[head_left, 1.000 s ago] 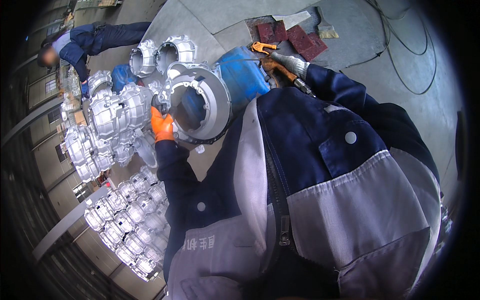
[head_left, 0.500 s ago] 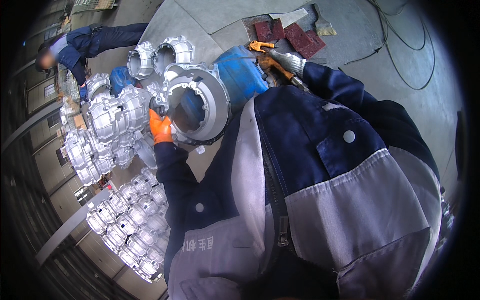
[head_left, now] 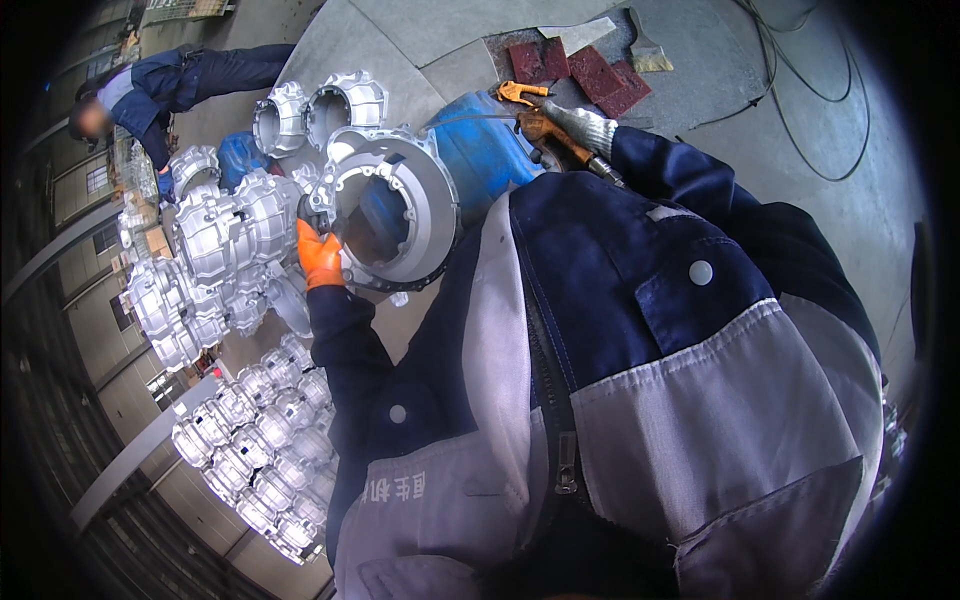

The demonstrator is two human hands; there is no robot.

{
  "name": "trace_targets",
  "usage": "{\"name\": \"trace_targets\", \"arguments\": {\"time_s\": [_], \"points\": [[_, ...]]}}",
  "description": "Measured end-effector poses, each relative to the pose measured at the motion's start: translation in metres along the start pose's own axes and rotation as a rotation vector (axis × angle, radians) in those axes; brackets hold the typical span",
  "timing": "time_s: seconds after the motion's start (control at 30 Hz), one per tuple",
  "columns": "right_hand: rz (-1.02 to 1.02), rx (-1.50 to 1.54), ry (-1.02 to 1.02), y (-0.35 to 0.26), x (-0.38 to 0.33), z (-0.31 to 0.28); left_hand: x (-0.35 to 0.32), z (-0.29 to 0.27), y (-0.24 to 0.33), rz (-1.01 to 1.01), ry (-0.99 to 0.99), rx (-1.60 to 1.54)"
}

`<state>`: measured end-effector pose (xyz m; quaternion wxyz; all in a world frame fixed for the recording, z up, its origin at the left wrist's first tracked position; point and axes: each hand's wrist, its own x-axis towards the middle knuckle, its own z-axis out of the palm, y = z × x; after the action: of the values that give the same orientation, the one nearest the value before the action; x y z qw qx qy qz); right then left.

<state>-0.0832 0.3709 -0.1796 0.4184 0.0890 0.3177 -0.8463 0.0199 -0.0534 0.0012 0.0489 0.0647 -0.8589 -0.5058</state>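
**Open silver housing (head_left: 436,205) at the left hand (head_left: 319,257), orange tool (head_left: 556,136) in the right hand (head_left: 586,130)**

Nearest is the wearer's navy-and-grey jacket (head_left: 650,400). Just beyond it, the housing stands between the two hands, its large round opening turned up toward the head. The left hand, in an orange glove, is the nearer one and lies against the housing's left edge; a dark patch covers its fingertips, so I cannot tell how firmly they close. The right hand, in a pale knit glove, is wrapped around the tool, apart from the housing on its upper right. The tool's long axis slants from upper left to lower right, its metal nose pointing away from the opening.

A blue container (head_left: 480,140) sits between housing and tool. Farther out are an orange air gun (head_left: 520,92), dark red pads (head_left: 600,80) on the floor, more silver castings (head_left: 235,225) and a co-worker (head_left: 160,90) bending at the upper left.

Compared with a second ago, the whole scene sits slightly farther left, which suggests a small head movement; both hands keep their places on housing and tool.
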Motion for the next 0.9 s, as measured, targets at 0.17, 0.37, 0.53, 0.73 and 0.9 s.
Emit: {"name": "trace_targets", "arguments": {"time_s": [0.17,0.37,0.53,0.73,0.9], "points": [[-0.143,-0.321,0.176,-0.006,-0.003,0.011,0.001,-0.003,-0.003,-0.029,0.016,0.056],[0.018,-0.077,0.118,0.002,0.007,0.007,-0.001,-0.003,-0.005,-0.058,0.036,0.026],[0.016,-0.079,0.136,0.006,0.009,-0.001,0.0,0.0,0.002,-0.076,0.035,0.033],[0.102,-0.113,0.042,-0.006,-0.001,0.009,-0.001,0.006,0.011,-0.064,0.022,0.004],[0.177,-0.269,0.109,-0.026,-0.019,0.03,-0.001,0.006,0.011,-0.06,-0.006,-0.036]]}}
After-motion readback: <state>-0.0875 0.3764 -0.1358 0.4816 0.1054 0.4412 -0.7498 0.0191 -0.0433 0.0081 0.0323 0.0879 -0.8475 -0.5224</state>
